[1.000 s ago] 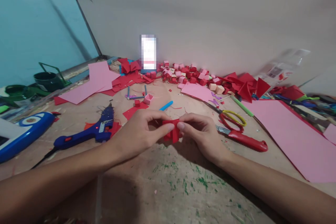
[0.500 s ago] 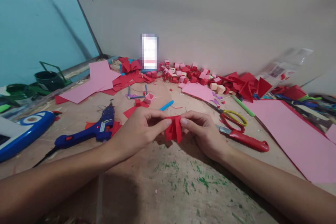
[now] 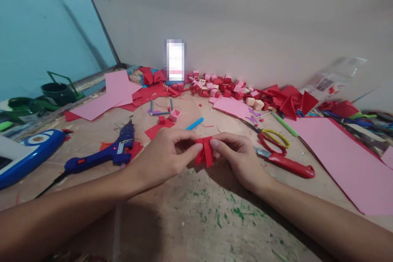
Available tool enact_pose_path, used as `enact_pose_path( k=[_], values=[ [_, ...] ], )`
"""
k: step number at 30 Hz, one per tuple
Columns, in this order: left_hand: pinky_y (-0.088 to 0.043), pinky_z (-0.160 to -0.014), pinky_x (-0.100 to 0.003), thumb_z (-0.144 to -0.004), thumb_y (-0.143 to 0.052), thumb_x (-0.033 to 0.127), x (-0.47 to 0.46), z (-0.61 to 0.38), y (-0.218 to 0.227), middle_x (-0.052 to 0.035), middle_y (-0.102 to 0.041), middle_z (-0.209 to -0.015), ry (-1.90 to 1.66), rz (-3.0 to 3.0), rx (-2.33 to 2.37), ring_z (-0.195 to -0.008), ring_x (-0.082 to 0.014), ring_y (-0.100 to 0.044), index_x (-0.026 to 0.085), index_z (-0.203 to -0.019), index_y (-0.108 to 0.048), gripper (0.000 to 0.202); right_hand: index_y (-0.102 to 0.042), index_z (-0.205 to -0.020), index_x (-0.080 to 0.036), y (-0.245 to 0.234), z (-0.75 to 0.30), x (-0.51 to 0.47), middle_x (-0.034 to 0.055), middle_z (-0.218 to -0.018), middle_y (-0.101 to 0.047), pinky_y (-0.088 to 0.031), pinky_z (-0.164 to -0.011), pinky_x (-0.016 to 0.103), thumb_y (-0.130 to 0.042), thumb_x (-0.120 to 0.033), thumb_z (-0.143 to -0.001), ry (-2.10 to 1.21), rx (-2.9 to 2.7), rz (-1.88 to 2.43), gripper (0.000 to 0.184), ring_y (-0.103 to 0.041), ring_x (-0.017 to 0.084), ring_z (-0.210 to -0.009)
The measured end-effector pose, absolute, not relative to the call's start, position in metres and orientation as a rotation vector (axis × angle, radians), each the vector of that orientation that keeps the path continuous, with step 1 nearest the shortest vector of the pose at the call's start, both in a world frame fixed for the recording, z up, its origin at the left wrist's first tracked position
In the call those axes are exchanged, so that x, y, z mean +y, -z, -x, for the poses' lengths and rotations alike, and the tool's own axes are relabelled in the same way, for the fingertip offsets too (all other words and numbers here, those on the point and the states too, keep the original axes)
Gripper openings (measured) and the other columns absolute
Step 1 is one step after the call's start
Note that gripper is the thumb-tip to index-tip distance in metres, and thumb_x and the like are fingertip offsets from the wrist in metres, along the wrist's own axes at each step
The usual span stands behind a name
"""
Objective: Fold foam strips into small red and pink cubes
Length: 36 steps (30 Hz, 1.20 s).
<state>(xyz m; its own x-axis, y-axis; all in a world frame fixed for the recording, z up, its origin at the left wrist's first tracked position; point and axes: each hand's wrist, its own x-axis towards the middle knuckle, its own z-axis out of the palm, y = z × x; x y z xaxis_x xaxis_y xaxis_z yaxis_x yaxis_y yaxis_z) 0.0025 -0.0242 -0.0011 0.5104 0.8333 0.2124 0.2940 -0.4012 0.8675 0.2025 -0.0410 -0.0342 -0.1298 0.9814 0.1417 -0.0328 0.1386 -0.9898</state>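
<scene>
A small folded piece of red paper (image 3: 205, 153) is held just above the worn tabletop (image 3: 199, 213), in the middle of the view. My left hand (image 3: 162, 155) pinches its left side with thumb and fingertips. Opposite it, my right hand (image 3: 238, 155) pinches the right side, fingers curled. Both hands are closed on the paper, thumbs nearly meeting over it. The paper's underside is hidden by my fingers.
A blue glue gun (image 3: 101, 153) lies to the left, with a red utility knife (image 3: 287, 163) and yellow-handled scissors (image 3: 272, 137) to the right. Pink sheets (image 3: 344, 159) lie far right and back left. Several small red and pink paper cubes (image 3: 224, 88) are piled along the wall.
The red paper has been turned and pressed narrower between my fingers. Both hands stayed in about the same place.
</scene>
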Motion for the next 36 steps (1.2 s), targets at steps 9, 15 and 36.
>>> enact_pose_path(
  k=[9, 15, 36],
  values=[
    [-0.052, -0.069, -0.022, -0.095, -0.064, 0.021, -0.0205, -0.003, 0.005, 0.0032, -0.075, -0.077, -0.905, -1.889, 0.92, -0.071, -0.0123, -0.067, 0.02, -0.086, -0.08, 0.018, -0.081, -0.085, -0.018, 0.0311, -0.1998, -0.0425, 0.0008, -0.069, -0.071, -0.051, -0.061, 0.025, -0.073, -0.031, -0.088, -1.155, -1.444, 1.064, 0.015, -0.062, 0.013, -0.062],
    [-0.052, -0.064, -0.024, -0.095, -0.062, 0.023, -0.0167, -0.0026, 0.009, 0.0017, -0.073, -0.072, -0.917, -1.777, 0.901, -0.068, -0.014, -0.066, 0.018, -0.079, -0.075, 0.021, -0.082, -0.086, -0.018, 0.027, -0.1998, -0.0415, 0.0028, -0.075, -0.075, -0.05, -0.061, 0.026, -0.076, -0.034, -0.084, -1.302, -1.534, 1.072, 0.018, -0.062, 0.014, -0.064],
    [-0.051, -0.063, -0.024, -0.095, -0.062, 0.026, -0.0169, -0.0019, 0.0049, 0.0003, -0.075, -0.077, -0.866, -1.879, 0.939, -0.07, -0.0146, -0.066, 0.018, -0.083, -0.077, 0.021, -0.079, -0.079, -0.018, 0.0285, -0.2, -0.0416, 0.0012, -0.067, -0.071, -0.049, -0.061, 0.027, -0.075, -0.037, -0.086, -1.245, -1.552, 1.085, 0.02, -0.061, 0.014, -0.061]
  ],
)
